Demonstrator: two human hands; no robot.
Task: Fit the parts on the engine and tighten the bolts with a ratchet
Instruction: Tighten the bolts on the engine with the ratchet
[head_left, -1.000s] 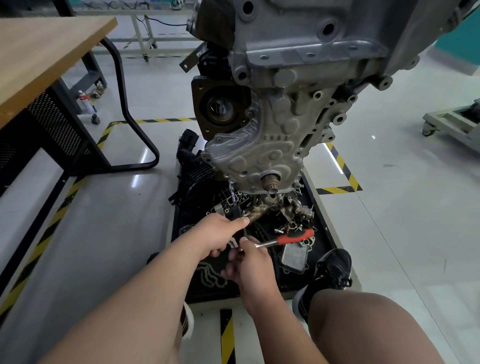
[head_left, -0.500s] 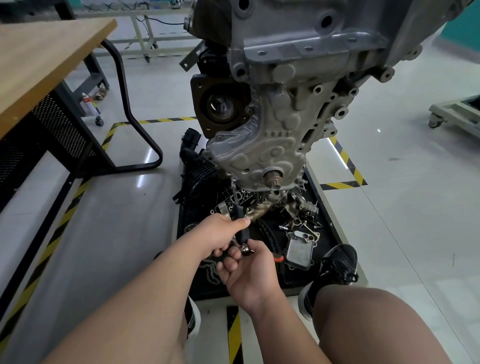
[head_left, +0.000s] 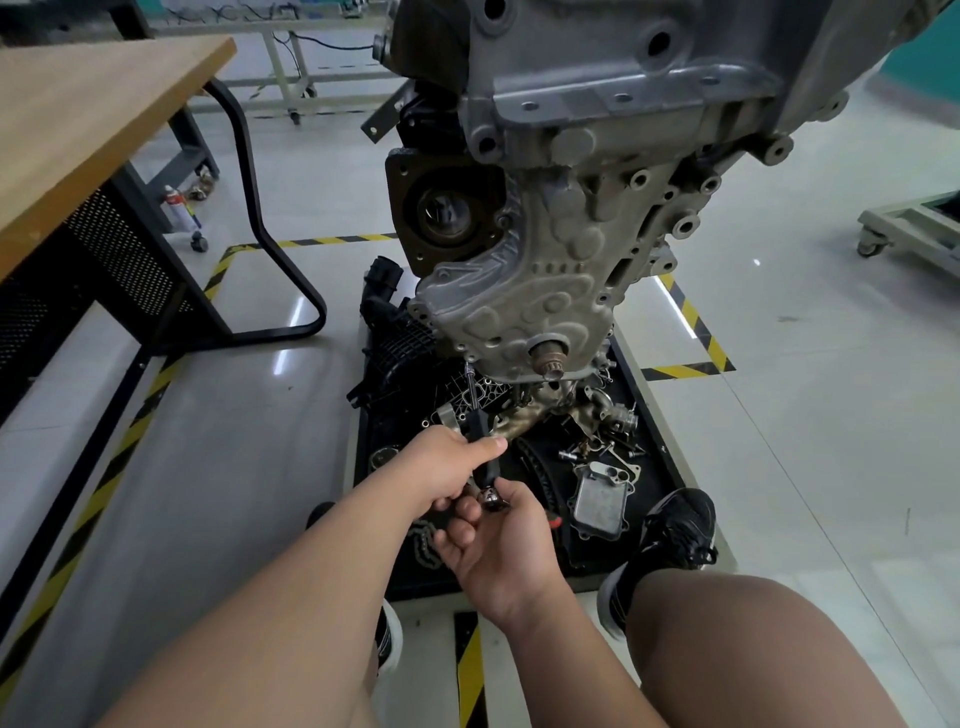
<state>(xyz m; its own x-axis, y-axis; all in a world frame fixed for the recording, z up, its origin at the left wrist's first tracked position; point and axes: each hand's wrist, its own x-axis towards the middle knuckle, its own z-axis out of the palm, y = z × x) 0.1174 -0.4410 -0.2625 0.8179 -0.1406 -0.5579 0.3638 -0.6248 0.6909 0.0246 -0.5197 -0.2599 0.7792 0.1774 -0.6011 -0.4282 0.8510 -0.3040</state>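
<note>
Head view: left grip (head_left: 452, 467) clamped on extension (head_left: 475, 410), tip at engine (head_left: 571, 234) lower edge; right grip (head_left: 498, 551) clamped on ratchet (head_left: 491, 500). Tray (head_left: 657, 470) beneath holds cooler (head_left: 600, 499), chain (head_left: 423, 545), bolts (head_left: 576, 454).

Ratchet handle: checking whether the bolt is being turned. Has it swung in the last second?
Yes. The ratchet handle swung toward the person: from just beyond the oil cooler to left of it, mostly hidden by the right hand.
</note>
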